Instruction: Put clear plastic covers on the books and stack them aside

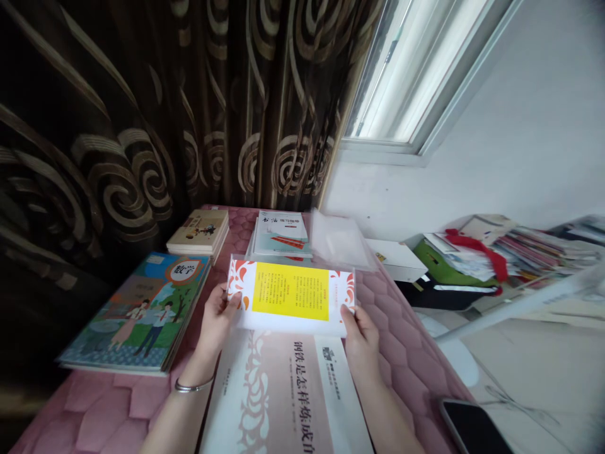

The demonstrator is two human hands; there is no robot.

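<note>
Both hands hold a white cover flap (pixel 246 323) stretched crosswise at the far end of an open paperback book (pixel 283 397). The flap carries a bright yellow panel (pixel 290 291) of small dark print, with orange-red leaf shapes at its two ends, and a clear plastic edge shows around it. The left hand (pixel 218 317) grips the left end: its thumb presses on the printed face and the other fingers curl behind, clamped on the flap. The right hand (pixel 362 331) pinches the right end in the same way, thumb on top. A silver bangle (pixel 193 386) circles the left wrist.

Below the flap, the book's title page faces up between the forearms, with large Chinese characters running down a pinkish band and a pale leaf pattern beside it.

On the pink quilted cover (pixel 106 403), a mathematics textbook (pixel 142 315) tops a pile to the left of the left hand. Behind it lies a stack of smaller tan books (pixel 198 230). Beyond the flap sit a calligraphy workbook (pixel 283 233) and, just beside it, a translucent plastic sleeve (pixel 338 239). A dark smartphone (pixel 475 429) lies at the lower right, near the cover's edge.
</note>
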